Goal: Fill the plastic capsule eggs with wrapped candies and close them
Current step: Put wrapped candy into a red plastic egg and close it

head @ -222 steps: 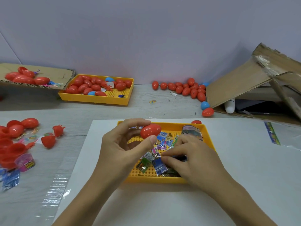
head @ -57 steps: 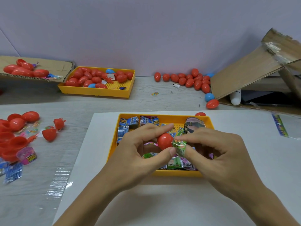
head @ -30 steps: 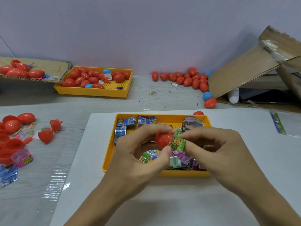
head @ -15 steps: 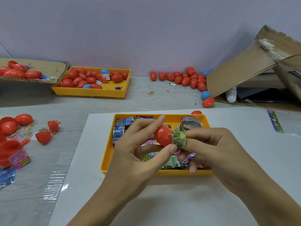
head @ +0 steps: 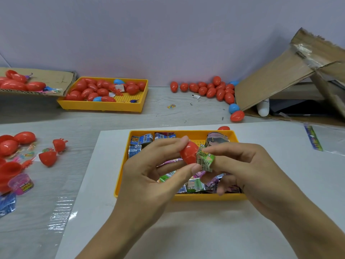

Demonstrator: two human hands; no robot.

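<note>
- My left hand [head: 149,176] grips a red egg half [head: 189,153] between fingertips and thumb, over the yellow candy tray [head: 122,176] on the tabletop.
- My right hand [head: 248,169] pinches a green wrapped candy [head: 205,160]; a second ago it sat lower beside the half, and now it presses against the open rim, so I judge insertion is starting.
- Closing comes after; I cannot see the other half.
- Readable: "DINO" on a pink tub [head: 21,184] at left; the candy's print is too small.
</note>
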